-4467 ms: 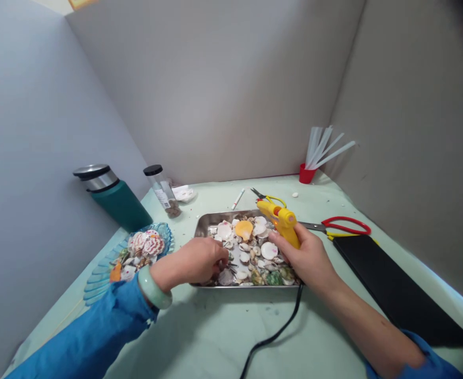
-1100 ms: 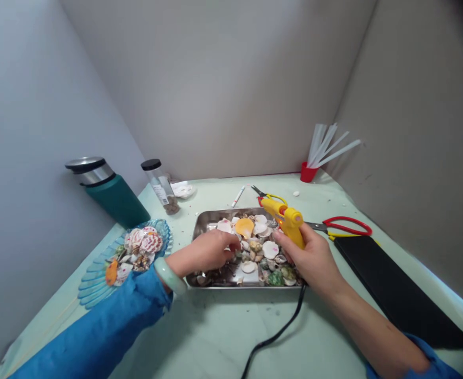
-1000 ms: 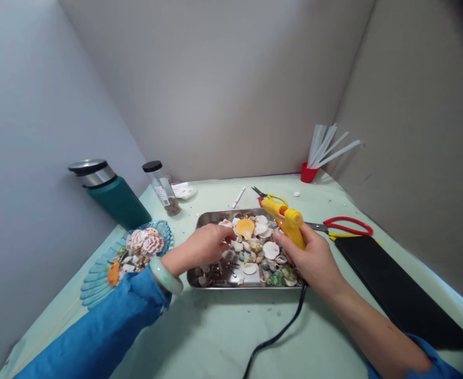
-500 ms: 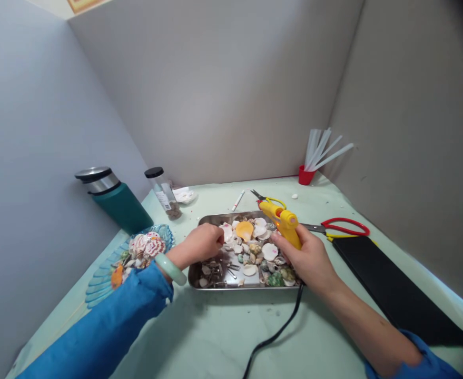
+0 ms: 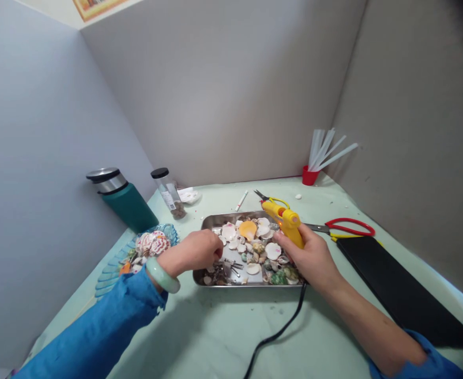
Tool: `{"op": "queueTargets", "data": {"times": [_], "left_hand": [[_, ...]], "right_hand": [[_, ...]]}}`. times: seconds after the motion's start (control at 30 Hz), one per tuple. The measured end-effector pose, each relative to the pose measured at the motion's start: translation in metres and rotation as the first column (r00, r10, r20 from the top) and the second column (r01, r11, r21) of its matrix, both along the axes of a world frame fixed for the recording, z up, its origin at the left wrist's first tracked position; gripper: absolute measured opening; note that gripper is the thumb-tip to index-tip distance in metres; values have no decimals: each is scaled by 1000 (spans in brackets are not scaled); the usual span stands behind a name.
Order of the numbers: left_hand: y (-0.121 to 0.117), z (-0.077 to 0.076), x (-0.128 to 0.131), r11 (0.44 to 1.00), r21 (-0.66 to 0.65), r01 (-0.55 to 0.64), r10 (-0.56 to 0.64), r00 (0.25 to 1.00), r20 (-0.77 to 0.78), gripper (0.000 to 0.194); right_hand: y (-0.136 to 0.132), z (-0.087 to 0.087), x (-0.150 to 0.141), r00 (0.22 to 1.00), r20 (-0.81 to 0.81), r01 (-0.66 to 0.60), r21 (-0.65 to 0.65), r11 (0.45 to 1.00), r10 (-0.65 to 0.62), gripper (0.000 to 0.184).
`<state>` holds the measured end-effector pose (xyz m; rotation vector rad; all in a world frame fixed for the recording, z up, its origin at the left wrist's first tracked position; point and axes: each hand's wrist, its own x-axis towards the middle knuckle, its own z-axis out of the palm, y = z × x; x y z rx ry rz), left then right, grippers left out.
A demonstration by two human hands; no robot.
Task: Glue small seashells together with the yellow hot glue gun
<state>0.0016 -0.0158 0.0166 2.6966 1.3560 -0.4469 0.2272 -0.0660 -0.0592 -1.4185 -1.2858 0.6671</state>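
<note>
A yellow glue gun (image 5: 288, 223) is gripped in my right hand (image 5: 314, 258), its nozzle pointing away over the tray's right side. Its black cord runs down from beneath this hand towards me. My left hand (image 5: 195, 250) hangs over the left end of the metal tray (image 5: 231, 286), fingers curled; whatever they may hold is hidden. Below its fingertips lie small metal clips (image 5: 231, 267). In the tray are white shells, an orange scallop shell (image 5: 247, 230) and green-tinged snail shells (image 5: 279, 277). A blue glass dish (image 5: 110, 268) with more shells stands left, partly behind my left forearm.
A teal bottle (image 5: 130, 208) and a clear black-lidded jar (image 5: 169, 195) stand at the back left. Farther back lie a marker (image 5: 241, 201) and yellow-handled scissors (image 5: 276, 201). Right are red-handled scissors (image 5: 352, 227), a black slab (image 5: 397, 284) and a red cup (image 5: 309, 176) of glue sticks.
My left hand has drawn back a little towards me, over the metal clips, fingers still curled. The right hand keeps the glue gun in nearly the same place. The view has shifted slightly.
</note>
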Motion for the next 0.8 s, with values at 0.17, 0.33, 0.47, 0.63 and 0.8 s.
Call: {"op": "queueTargets", "data": {"times": [0.17,0.33,0.47,0.63,0.8], "left_hand": [[-13,-11,0,990,-82,112,-111,994,21,19],[-11,-25,2,975,-157,160,-155,987,45,21],[-10,-23,1,972,-152,178,-176,984,30,21],[-3,-14,-4,963,-211,168,-148,983,107,24],[14,-9,-2,987,-122,105,-81,980,184,19]], "right_hand": [[0,0,0,1000,13,-4,16,1000,4,35],[-1,2,-1,1000,8,-7,17,1000,7,35],[-1,1,0,1000,13,-7,3,1000,7,35],[-1,1,0,1000,-2,-15,-14,1000,15,37],[-1,2,0,1000,13,-16,-2,1000,16,36]]}}
